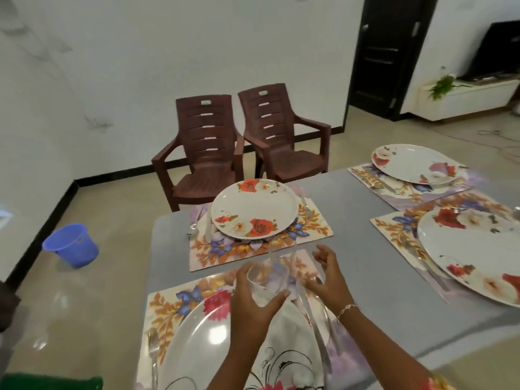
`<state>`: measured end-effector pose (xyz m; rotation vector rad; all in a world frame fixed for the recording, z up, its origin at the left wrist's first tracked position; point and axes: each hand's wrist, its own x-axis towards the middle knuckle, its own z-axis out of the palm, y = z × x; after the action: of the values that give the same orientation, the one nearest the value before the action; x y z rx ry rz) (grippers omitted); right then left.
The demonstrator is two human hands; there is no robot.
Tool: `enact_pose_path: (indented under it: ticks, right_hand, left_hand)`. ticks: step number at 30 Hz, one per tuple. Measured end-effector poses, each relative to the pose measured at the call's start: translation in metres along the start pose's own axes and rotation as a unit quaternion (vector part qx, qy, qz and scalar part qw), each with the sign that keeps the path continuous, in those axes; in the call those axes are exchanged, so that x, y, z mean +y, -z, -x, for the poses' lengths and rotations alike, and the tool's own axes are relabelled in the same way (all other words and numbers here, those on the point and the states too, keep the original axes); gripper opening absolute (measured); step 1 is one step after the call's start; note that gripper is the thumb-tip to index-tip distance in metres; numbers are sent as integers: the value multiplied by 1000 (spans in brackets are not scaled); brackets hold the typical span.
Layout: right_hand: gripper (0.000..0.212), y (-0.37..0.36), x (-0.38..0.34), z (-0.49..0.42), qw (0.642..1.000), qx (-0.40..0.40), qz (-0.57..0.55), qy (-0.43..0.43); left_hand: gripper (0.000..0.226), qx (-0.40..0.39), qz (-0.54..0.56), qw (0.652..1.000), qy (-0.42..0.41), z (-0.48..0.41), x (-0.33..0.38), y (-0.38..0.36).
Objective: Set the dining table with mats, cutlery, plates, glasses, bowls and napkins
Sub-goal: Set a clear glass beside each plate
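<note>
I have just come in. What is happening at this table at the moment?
A person is setting the grey table. The left hand grips a clear glass above the far edge of the near mat. The right hand, with a bracelet on its wrist, is open beside the glass and holds nothing. All four floral mats carry a plate, with cutlery beside each.

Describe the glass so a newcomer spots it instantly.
Grey table, nearest floral mat. Above that mat's plate, the left hand grips a clear glass. Unlike the flowered plates around it, it is see-through and held.
</note>
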<state>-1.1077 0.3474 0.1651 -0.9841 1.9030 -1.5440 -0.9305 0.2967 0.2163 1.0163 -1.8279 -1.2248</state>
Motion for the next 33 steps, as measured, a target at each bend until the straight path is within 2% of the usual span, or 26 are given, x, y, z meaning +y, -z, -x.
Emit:
enact_pose_path:
  ticks: [7, 10, 12, 16, 21, 23, 25, 27, 30, 33]
  right_hand:
    - [95, 83, 6, 60, 999, -11, 53, -2]
    - [87, 127, 10, 68, 997, 5, 73, -13]
    - [80, 161, 15, 69, 997, 41, 67, -26]
    - [80, 243, 31, 67, 988, 142, 51, -29]
    - [68, 342, 56, 68, 980, 190, 51, -37]
    - [67, 379, 66, 65, 976, 206, 60, -42]
    - [67, 405, 75, 60, 972, 218, 59, -61]
    - [74, 434, 83, 51, 967, 233, 77, -67]
    - [78, 473, 99, 24, 963, 239, 110, -63]
    - [84, 501, 105, -11, 966, 229, 110, -48]
  left_hand:
    - [75, -120, 36, 991, -38, 2, 28, -102]
    - [74, -177, 40, 982, -57, 9, 46, -159]
    - [71, -202, 37, 976, -77, 15, 59, -201]
    - [71, -238, 47, 966, -86, 29, 95, -292]
    - [71, -296, 41, 949, -99, 41, 126, -391]
    - [75, -327, 15, 939, -104, 40, 135, -423]
    - [90, -358, -13, 927, -110, 36, 138, -441]
    - [105, -368, -51, 923, -104, 30, 138, -461]
    - [81, -351, -101, 925, -108, 11, 133, -489]
    - [77, -314, -127, 935, -104, -13, 125, -512]
